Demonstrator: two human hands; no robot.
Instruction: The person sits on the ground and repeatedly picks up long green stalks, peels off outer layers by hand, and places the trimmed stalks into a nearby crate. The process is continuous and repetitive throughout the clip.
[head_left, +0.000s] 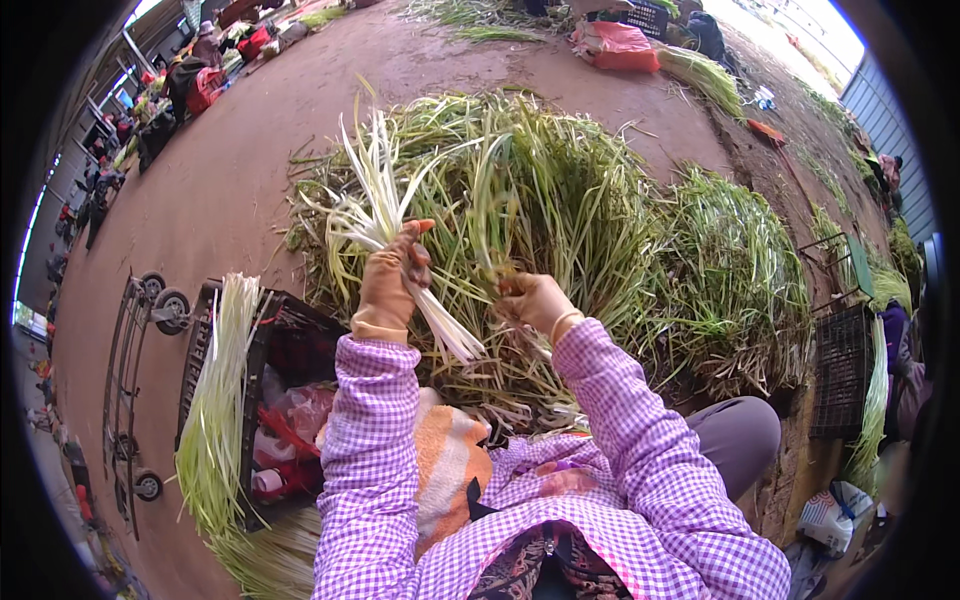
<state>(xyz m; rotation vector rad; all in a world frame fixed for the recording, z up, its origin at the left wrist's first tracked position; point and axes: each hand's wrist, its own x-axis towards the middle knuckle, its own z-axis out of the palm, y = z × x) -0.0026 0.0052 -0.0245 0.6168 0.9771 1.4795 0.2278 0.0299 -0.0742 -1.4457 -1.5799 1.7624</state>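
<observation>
My left hand (394, 281), in a tan glove with orange at the fingertips, grips a bunch of pale chive-like stalks (381, 191). Their white ends (448, 324) stick out below the fist, toward my right. To the right of it my gloved right hand (534, 301) pinches a few greener stalks (484, 217), blurred at their upper part. Both hands are over a large heap of untrimmed green stalks (577, 187) on the ground. An orange and white towel (450, 465) lies across my lap.
To my left, a bundle of pale stalks (223, 390) lies along a black plastic crate (255, 442) holding plastic bags (300, 412). Beyond it is a folding hand cart (124, 397). On the right are another green heap (731, 285) and a black crate (836, 375). Other people sit at far left.
</observation>
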